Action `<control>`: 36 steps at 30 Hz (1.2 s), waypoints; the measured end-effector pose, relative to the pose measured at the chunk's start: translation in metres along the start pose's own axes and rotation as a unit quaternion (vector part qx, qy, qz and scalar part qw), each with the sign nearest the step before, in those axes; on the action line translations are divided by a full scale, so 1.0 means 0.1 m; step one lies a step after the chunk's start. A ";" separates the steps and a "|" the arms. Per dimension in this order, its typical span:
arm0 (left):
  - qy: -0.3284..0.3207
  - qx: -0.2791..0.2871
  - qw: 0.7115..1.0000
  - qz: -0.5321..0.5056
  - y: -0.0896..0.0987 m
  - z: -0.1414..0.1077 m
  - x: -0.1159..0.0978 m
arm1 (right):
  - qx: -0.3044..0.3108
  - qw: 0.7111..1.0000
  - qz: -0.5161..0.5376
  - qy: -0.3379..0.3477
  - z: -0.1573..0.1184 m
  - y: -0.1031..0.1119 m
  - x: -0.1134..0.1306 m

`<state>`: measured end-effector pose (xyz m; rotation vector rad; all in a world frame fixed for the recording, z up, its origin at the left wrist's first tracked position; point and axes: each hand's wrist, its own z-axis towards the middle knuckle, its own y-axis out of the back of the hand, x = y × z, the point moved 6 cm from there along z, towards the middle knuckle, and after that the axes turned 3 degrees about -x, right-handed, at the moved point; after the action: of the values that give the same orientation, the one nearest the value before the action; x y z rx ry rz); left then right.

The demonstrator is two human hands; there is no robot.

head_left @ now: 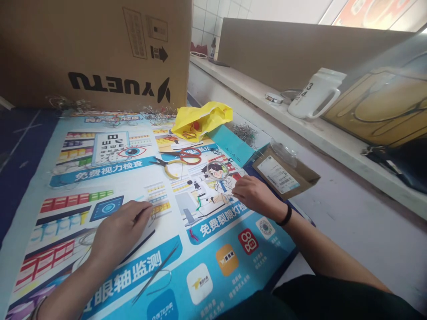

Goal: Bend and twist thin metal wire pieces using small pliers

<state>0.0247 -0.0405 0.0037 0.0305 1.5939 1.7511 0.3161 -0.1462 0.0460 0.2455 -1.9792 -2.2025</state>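
Observation:
My left hand (122, 229) hovers low over the printed poster (160, 240), thumb and fingers pinched together on a thin wire (154, 213). To the right, my right hand (255, 195) is closed too, its fingertips near a pale thin strand; what exactly they grip is too small to make out. Just beyond the right fingertips lies a clear round ring (217, 178). Between the hands and farther back rest yellow-handled pliers (171, 170) and red-handled scissors (191, 156). A long thin metal tool (156, 272) lies nearer to me, beside a curved wire (167, 284).
A yellow bag (213, 114) lies open at the back, before a large cardboard box (100, 49). Right of it are a wire heap (245, 133) and a small labelled carton (288, 175). On the ledge (260, 89) stands a white mug (312, 95).

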 end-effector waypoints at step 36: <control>0.126 0.130 0.892 -0.414 -0.04 -0.11 -0.29 | 0.140 0.680 0.711 -0.111 0.88 -0.42 1.28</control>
<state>0.0421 -0.0651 0.0113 -0.6761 1.6587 0.8917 0.1699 -0.0864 0.0123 -1.1762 -1.5070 -0.8653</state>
